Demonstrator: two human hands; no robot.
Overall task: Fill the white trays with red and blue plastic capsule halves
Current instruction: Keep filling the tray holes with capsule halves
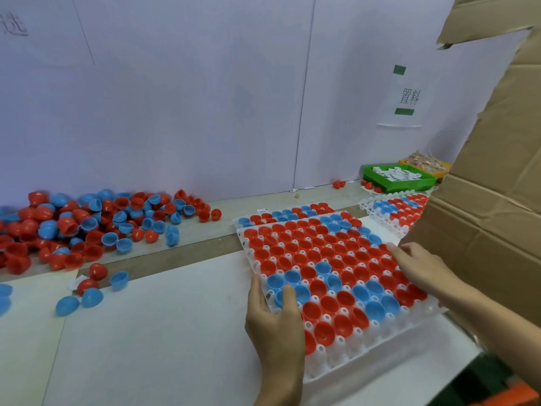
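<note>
Two hands are on the one tray: my left hand [273, 320] grips the near-left edge of the white tray [345, 361], thumb curled over the rim onto a blue half, and my right hand [421, 266] lies flat, fingers straight, on the red halves at its right side, pressing and not grasping. The tray sits at about four o'clock from the middle of the table, and most of its pockets hold red and blue capsule halves [319, 259]; the nearest rows are bare white. Behind it, at one o'clock, a second filled tray [281, 216] peeks out, and a third [395, 208] lies further right beside the cardboard box [483, 200]. The loose pile of halves [87, 227] is at nine to ten o'clock, well apart. A green bin [399, 178] of paper slips sits at two o'clock.

My worry: the near-right corner seems to overhang the table edge, so if I slide or tilt the tray with uneven pressure, the unseated halves could hop out of their pockets and roll off
</note>
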